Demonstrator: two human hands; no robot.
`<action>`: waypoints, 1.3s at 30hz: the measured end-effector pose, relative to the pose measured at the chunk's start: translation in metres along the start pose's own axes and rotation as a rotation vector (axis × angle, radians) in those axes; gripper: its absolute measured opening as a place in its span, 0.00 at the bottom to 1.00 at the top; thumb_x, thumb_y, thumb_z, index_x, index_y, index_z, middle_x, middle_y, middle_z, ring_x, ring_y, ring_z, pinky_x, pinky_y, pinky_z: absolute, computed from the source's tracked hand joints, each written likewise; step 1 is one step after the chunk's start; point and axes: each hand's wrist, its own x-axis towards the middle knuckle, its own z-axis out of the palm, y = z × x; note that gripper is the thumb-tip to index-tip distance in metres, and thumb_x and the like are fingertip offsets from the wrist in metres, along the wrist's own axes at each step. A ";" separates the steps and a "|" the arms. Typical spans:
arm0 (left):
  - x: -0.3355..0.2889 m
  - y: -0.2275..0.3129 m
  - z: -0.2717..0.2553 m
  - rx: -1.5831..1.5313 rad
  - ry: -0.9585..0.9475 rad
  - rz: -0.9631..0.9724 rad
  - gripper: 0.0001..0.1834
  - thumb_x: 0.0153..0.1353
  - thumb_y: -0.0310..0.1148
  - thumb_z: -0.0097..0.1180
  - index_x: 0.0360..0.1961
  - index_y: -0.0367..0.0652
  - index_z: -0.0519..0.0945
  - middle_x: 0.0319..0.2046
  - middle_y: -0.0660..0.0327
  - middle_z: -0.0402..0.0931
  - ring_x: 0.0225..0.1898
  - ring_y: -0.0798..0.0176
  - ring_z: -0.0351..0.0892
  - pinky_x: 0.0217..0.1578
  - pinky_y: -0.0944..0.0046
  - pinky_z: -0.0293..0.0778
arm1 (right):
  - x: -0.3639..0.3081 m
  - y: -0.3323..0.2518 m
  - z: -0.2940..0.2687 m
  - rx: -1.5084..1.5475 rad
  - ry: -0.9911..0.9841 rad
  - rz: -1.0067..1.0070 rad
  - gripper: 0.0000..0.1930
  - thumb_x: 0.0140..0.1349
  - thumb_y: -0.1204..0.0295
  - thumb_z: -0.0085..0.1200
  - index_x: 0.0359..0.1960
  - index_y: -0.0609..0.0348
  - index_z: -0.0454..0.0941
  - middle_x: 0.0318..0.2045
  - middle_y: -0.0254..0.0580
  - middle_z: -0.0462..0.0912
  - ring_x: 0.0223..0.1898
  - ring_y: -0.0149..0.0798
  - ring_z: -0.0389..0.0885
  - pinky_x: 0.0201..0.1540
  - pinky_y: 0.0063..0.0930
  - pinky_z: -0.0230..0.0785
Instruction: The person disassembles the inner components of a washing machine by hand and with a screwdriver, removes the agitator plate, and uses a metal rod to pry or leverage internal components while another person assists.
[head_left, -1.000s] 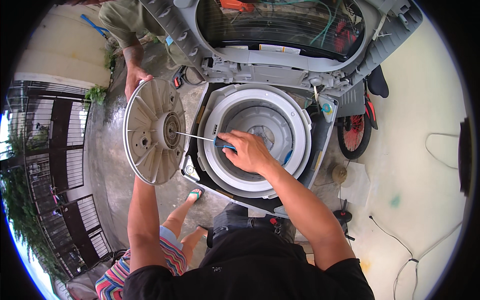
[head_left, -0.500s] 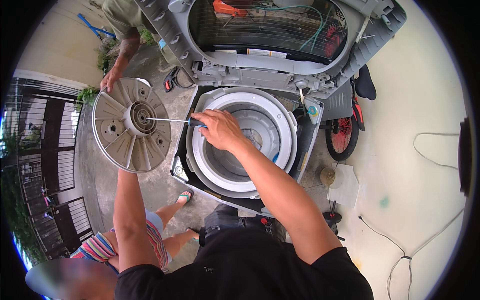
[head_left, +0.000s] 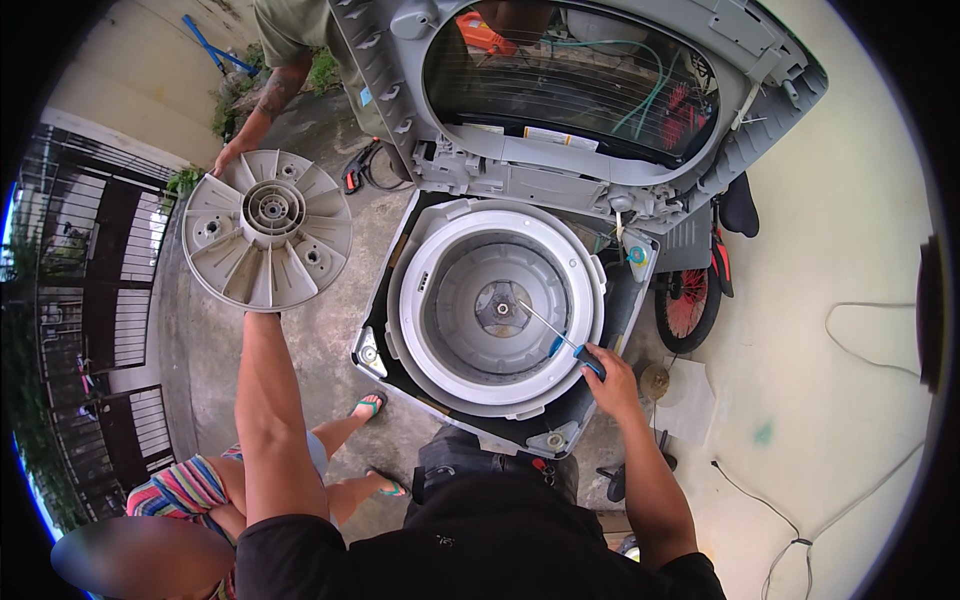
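Note:
My left arm (head_left: 270, 400) reaches up to a round grey washing machine pulsator (head_left: 230, 265), raised with its ribbed underside and central hub showing. The pulsator hides my left hand, which appears to support it from behind. Another person's hand (head_left: 232, 155) touches its upper left rim. My right hand (head_left: 615, 385) is closed round the blue and black handle of a screwdriver (head_left: 590, 361). Its metal shaft slants over the open washing machine tub (head_left: 455, 375). In the picture its tip lies near the central shaft (head_left: 502, 309) at the tub's bottom; contact is unclear.
The machine's raised grey lid (head_left: 550, 185), with a dark window, stands behind the tub. A bicycle wheel (head_left: 688, 310) and a pale wall (head_left: 820, 200) are on the right. A bystander in striped clothing (head_left: 180, 490) stands close at lower left. A black-and-red tool (head_left: 355, 170) lies behind the pulsator.
My right hand has moved the screwdriver from the pulsator's hub rightward, over the tub. The pulsator has tilted to show its underside more fully. The view has shifted slightly.

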 end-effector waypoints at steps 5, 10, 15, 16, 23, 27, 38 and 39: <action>0.006 -0.031 -0.038 -0.005 0.054 -0.019 0.28 0.65 0.41 0.61 0.63 0.39 0.74 0.51 0.53 0.80 0.52 0.58 0.81 0.47 0.62 0.78 | -0.020 0.033 0.016 0.050 0.107 0.066 0.21 0.63 0.67 0.63 0.59 0.54 0.79 0.55 0.47 0.84 0.55 0.53 0.83 0.58 0.42 0.74; -0.043 -0.051 -0.147 0.529 0.643 -0.006 0.26 0.69 0.41 0.59 0.64 0.41 0.74 0.60 0.49 0.73 0.57 0.51 0.77 0.59 0.50 0.73 | 0.000 0.014 0.023 0.118 0.135 0.162 0.22 0.64 0.64 0.62 0.60 0.49 0.79 0.54 0.46 0.84 0.54 0.53 0.83 0.57 0.43 0.75; -0.194 -0.201 -0.130 1.866 0.491 0.376 0.31 0.71 0.43 0.55 0.68 0.37 0.68 0.68 0.44 0.64 0.68 0.42 0.65 0.68 0.45 0.61 | -0.009 0.040 0.009 0.242 0.134 0.343 0.22 0.65 0.62 0.62 0.60 0.50 0.78 0.51 0.47 0.87 0.51 0.53 0.85 0.55 0.43 0.76; -0.210 -0.213 -0.125 1.854 0.561 0.356 0.31 0.72 0.45 0.53 0.69 0.37 0.68 0.69 0.44 0.62 0.69 0.41 0.63 0.69 0.45 0.60 | -0.009 0.044 0.012 0.277 0.172 0.333 0.23 0.65 0.62 0.62 0.61 0.51 0.77 0.48 0.49 0.88 0.50 0.54 0.86 0.54 0.43 0.76; -0.245 -0.249 -0.121 1.195 1.018 -0.132 0.36 0.76 0.52 0.41 0.72 0.32 0.62 0.70 0.38 0.64 0.69 0.38 0.66 0.69 0.46 0.60 | 0.002 0.055 0.018 0.566 0.102 0.389 0.25 0.65 0.62 0.63 0.62 0.56 0.75 0.53 0.51 0.85 0.56 0.50 0.84 0.58 0.39 0.74; -0.234 -0.263 -0.097 1.107 1.070 0.015 0.35 0.74 0.45 0.48 0.71 0.28 0.61 0.68 0.36 0.64 0.69 0.36 0.65 0.68 0.45 0.61 | 0.005 0.066 0.014 0.545 0.049 0.308 0.26 0.66 0.64 0.63 0.63 0.60 0.73 0.52 0.50 0.85 0.49 0.44 0.84 0.52 0.35 0.75; -0.198 -0.261 -0.022 2.249 0.009 0.157 0.45 0.66 0.49 0.58 0.78 0.43 0.55 0.80 0.51 0.44 0.79 0.42 0.44 0.74 0.33 0.42 | -0.015 0.047 0.001 0.259 0.110 0.250 0.27 0.65 0.63 0.63 0.63 0.56 0.71 0.48 0.54 0.85 0.49 0.55 0.85 0.52 0.45 0.76; -0.191 -0.261 -0.033 2.295 0.016 0.082 0.45 0.67 0.50 0.56 0.78 0.43 0.54 0.81 0.52 0.43 0.80 0.43 0.43 0.74 0.33 0.41 | -0.022 0.045 0.004 0.263 0.095 0.251 0.27 0.65 0.63 0.63 0.63 0.56 0.71 0.48 0.54 0.85 0.49 0.56 0.85 0.52 0.46 0.76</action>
